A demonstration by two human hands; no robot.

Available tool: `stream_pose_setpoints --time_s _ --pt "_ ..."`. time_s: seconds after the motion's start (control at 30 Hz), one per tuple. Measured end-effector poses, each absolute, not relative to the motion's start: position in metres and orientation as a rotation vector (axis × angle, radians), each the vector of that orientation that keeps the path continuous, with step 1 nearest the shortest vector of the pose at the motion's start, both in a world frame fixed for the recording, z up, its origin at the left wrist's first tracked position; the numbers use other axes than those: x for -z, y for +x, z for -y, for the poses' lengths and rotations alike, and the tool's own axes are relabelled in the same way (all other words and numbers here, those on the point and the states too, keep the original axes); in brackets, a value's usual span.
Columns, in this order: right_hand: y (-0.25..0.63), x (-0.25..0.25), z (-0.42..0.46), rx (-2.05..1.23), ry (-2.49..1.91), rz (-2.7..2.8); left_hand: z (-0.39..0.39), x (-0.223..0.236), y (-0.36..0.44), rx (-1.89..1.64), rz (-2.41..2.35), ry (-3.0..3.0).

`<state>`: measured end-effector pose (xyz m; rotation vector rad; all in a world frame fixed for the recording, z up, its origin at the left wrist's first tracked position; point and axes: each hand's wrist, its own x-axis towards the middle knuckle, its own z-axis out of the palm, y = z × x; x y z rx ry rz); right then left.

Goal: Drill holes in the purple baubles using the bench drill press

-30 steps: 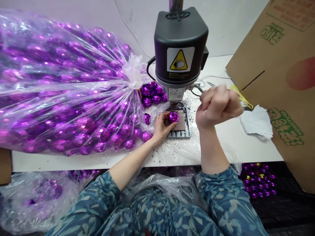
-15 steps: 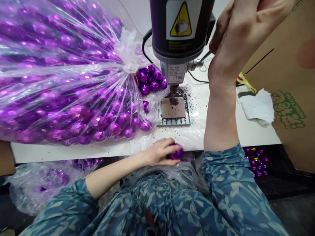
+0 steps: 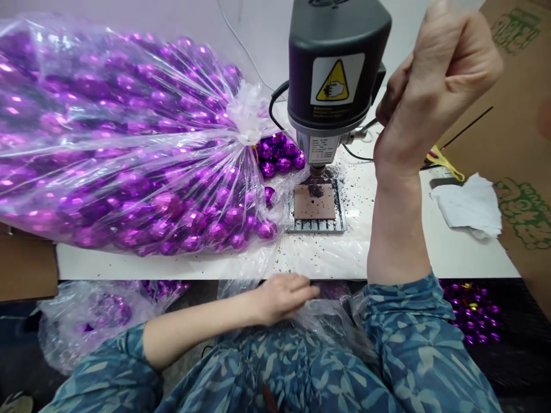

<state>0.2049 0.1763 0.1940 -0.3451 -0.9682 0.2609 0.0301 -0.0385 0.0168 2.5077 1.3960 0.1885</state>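
My right hand [image 3: 439, 86], raised at the upper right, is closed around the feed lever [image 3: 365, 127] of a small bench drill press [image 3: 340, 63]. Below the drill's chuck lies a brown wooden block [image 3: 314, 202] with a small hole, set on a slotted metal base [image 3: 316, 227] and strewn with dark shavings. My left hand [image 3: 286, 298] hovers just past the table's front edge, over clear plastic sheeting [image 3: 327, 315] at my lap. Its fingers are curled together, palm down; their undersides, and anything in them, are hidden.
A big tied clear bag of purple mirrored balls [image 3: 129, 155] fills the left of the white table [image 3: 172, 267]. Loose purple balls [image 3: 282, 155] lie behind its knot. At right are a white cloth [image 3: 469, 203] and a cardboard box [image 3: 516, 155]. More balls [image 3: 473, 312] sit lower right.
The purple ball that showed in my left hand is no longer visible, and that hand sits lower, off the table edge. My right hand stays on the lever. The view has shifted.
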Motion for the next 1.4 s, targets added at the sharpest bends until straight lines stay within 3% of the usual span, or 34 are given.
stream_pose_setpoints --time_s 0.27,0.63,0.73,0.9,0.97,1.13,1.4 --pt "0.205 -0.194 -0.169 -0.285 -0.389 0.993 -0.109 -0.054 0.003 0.173 -1.880 2.523" --pt "0.205 -0.189 -0.167 -0.237 -0.469 1.040 -0.126 -0.047 -0.008 0.471 -1.903 2.514" --pt "0.204 -0.188 -0.168 -0.230 -0.473 1.029 -0.126 -0.056 -0.015 0.236 -1.848 2.527" --pt "0.203 -0.188 -0.167 -0.227 -0.501 1.027 -0.094 -0.077 -0.004 -0.943 -1.580 2.246" --pt "0.203 -0.189 -0.167 -0.214 -0.500 1.031 -0.080 -0.080 0.009 -1.149 -1.334 1.825" --pt "0.204 -0.188 -0.163 -0.264 -0.492 1.012 -0.074 -0.065 0.033 -1.084 -1.032 0.898" --pt "0.206 -0.186 -0.162 -0.219 -0.598 1.081 -0.090 -0.036 0.040 -1.095 -1.057 0.700"
